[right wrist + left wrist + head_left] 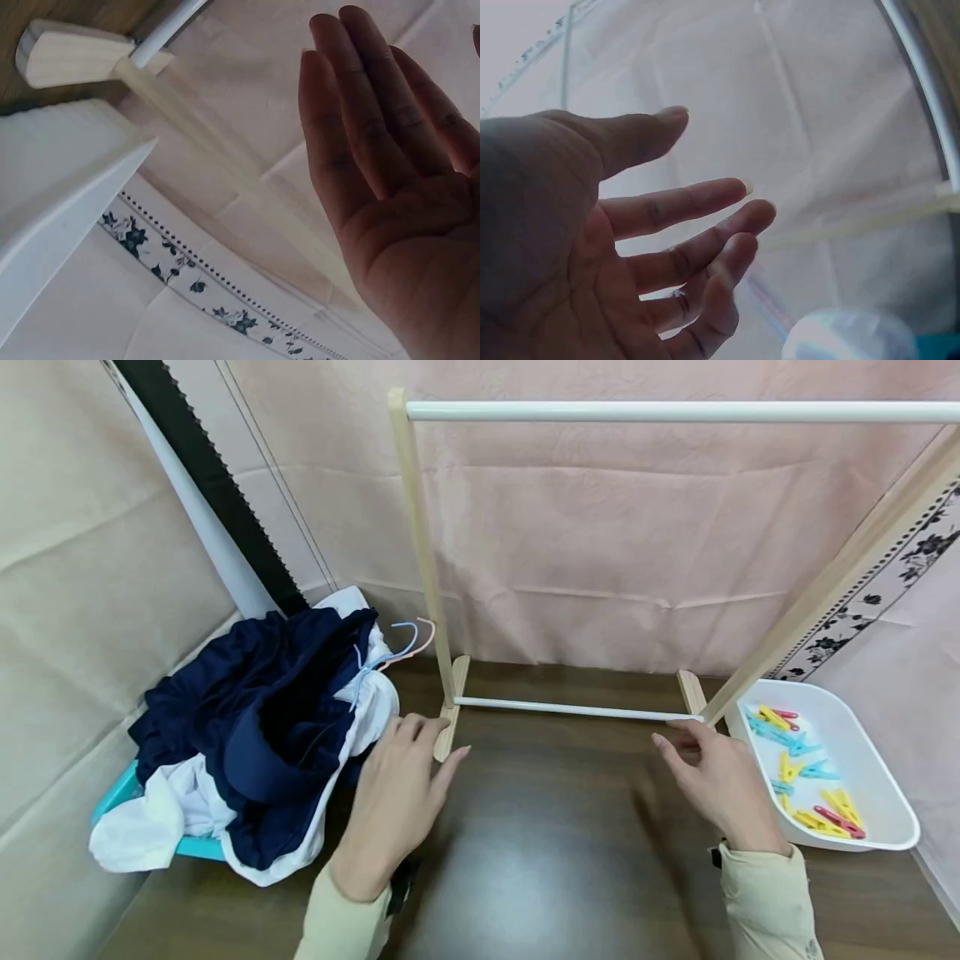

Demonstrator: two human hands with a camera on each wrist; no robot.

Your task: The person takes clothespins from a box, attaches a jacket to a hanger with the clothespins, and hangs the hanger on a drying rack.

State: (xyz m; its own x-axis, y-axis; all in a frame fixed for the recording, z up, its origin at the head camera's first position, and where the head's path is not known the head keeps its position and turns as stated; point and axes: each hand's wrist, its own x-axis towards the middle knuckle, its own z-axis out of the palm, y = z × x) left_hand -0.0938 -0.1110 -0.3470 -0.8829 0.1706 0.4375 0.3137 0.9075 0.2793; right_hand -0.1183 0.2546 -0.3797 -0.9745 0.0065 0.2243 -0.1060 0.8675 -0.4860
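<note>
We see a heap of navy cloth (262,727) and white cloth (146,835) at the left of the frame, spilling over the rim of a blue basket (201,848), with blue and pink hangers (370,667) poking out of its right side. At the right, a white tub (881,781) holds yellow, blue and red pegs (838,820), close beside the right post of the rack (675,412). The rack stands on the dark table (540,868), from the centre to the right of the frame, before a pale pink backdrop (600,543). The heap hides most of the basket, and the lower parts of the hangers are buried. The top rail and right post run off the right edge, both sleeves (767,902) are cut by the bottom edge, and in the left wrist view we find the pale shape at lower right too blurred to make out. Our left hand (401,787), at lower centre-left, overlaps the heap's edge near the rack's left foot (461,675); its fingers are loosely bent, the thumb well apart, gripping nothing. Our right hand (716,781) lies below the right end of the lower bar (562,708), its palm bare and fingers nearly straight in the right wrist view; whether its fingertips touch the rack we cannot tell.
</note>
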